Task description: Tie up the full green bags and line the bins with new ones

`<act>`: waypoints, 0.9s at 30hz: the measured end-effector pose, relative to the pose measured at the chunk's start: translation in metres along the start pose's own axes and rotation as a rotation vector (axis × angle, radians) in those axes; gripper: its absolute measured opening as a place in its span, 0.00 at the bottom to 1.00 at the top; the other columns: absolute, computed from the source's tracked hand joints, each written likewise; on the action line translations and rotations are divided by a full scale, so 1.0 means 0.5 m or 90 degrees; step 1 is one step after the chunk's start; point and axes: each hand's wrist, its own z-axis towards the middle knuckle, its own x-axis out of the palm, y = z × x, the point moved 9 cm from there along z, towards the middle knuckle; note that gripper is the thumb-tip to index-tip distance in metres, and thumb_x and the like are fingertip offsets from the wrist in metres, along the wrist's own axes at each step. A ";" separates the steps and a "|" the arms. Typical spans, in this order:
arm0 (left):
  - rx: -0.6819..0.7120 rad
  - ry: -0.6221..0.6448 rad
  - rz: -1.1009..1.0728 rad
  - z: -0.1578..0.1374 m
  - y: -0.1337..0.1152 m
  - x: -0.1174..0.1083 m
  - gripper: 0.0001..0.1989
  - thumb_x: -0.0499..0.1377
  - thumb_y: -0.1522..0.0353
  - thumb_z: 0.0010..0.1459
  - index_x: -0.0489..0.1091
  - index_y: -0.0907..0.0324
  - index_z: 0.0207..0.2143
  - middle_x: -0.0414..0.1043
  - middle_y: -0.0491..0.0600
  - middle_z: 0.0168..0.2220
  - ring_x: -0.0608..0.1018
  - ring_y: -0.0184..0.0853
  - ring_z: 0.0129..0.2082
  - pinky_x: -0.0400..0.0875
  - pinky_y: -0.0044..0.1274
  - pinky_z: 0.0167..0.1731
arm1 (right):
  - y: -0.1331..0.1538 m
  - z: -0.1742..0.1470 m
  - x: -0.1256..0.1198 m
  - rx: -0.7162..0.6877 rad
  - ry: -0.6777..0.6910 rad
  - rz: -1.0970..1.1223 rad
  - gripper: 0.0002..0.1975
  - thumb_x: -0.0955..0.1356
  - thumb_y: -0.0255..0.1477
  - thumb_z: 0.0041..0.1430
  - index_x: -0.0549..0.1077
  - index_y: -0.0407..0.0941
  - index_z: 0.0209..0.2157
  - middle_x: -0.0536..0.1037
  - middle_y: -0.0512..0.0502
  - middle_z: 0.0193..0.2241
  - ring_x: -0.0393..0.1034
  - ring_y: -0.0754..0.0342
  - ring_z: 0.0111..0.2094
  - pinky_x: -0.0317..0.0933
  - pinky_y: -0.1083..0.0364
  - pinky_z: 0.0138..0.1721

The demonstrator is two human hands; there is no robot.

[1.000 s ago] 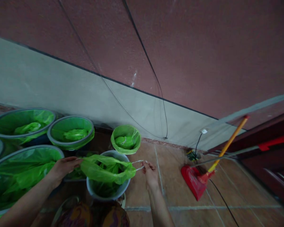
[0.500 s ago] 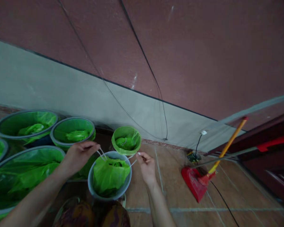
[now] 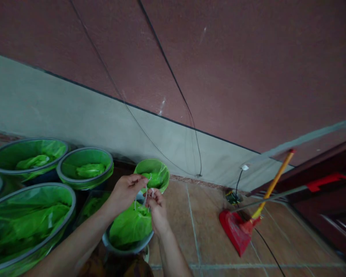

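Note:
A green drawstring bag [image 3: 130, 227] lies gathered inside a small grey-blue bucket [image 3: 123, 251] right below my hands. White drawstrings [image 3: 145, 197] run up from the bag's top. My left hand [image 3: 129, 192] pinches drawstring ends between thumb and fingers above the bucket. Close beside it, slightly lower and to the right, my right hand [image 3: 156, 207] is closed on the drawstring too. Whether the strings are knotted is too fine to tell. Just behind the hands stands a green-lined bin [image 3: 165, 177] with a crumpled green bag and white string inside.
Several grey-rimmed bins lined with green bags, such as the large bin [image 3: 72, 204] and a smaller bin [image 3: 111, 163], crowd the left. A red dustpan [image 3: 233, 234] and a yellow-handled broom [image 3: 275, 184] stand at right. Black cables hang along the wall [image 3: 173, 138].
My hands have come together from either side of the bucket, bringing the drawstring ends close to each other. The view has shifted slightly.

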 end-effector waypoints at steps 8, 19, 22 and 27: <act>-0.102 0.007 -0.124 -0.009 -0.002 0.033 0.17 0.63 0.54 0.46 0.75 0.61 0.23 0.76 0.50 0.23 0.76 0.36 0.28 0.68 0.25 0.29 | -0.027 -0.002 0.046 -0.028 0.073 -0.063 0.14 0.68 0.23 0.43 0.71 0.45 0.36 0.72 0.55 0.29 0.63 0.59 0.30 0.57 0.60 0.32; -0.111 -0.015 -0.053 0.017 0.176 0.013 0.18 0.57 0.57 0.48 0.73 0.61 0.35 0.76 0.49 0.31 0.76 0.37 0.33 0.67 0.26 0.32 | -0.052 0.026 -0.004 0.019 -0.047 0.062 0.17 0.72 0.43 0.50 0.68 0.46 0.29 0.73 0.55 0.22 0.60 0.62 0.21 0.55 0.62 0.24; -0.111 0.211 0.004 -0.014 0.232 0.090 0.19 0.56 0.55 0.51 0.73 0.61 0.35 0.75 0.48 0.29 0.70 0.32 0.24 0.63 0.24 0.25 | -0.037 0.043 -0.011 0.032 -0.026 0.091 0.17 0.73 0.43 0.48 0.69 0.46 0.29 0.73 0.55 0.21 0.59 0.62 0.19 0.54 0.61 0.23; -0.146 0.141 0.112 -0.008 0.287 0.076 0.14 0.51 0.59 0.54 0.68 0.59 0.24 0.66 0.44 0.20 0.64 0.29 0.19 0.58 0.23 0.21 | 0.001 0.066 -0.069 -0.001 -0.122 0.080 0.18 0.76 0.42 0.42 0.71 0.45 0.28 0.72 0.54 0.22 0.53 0.64 0.18 0.50 0.60 0.20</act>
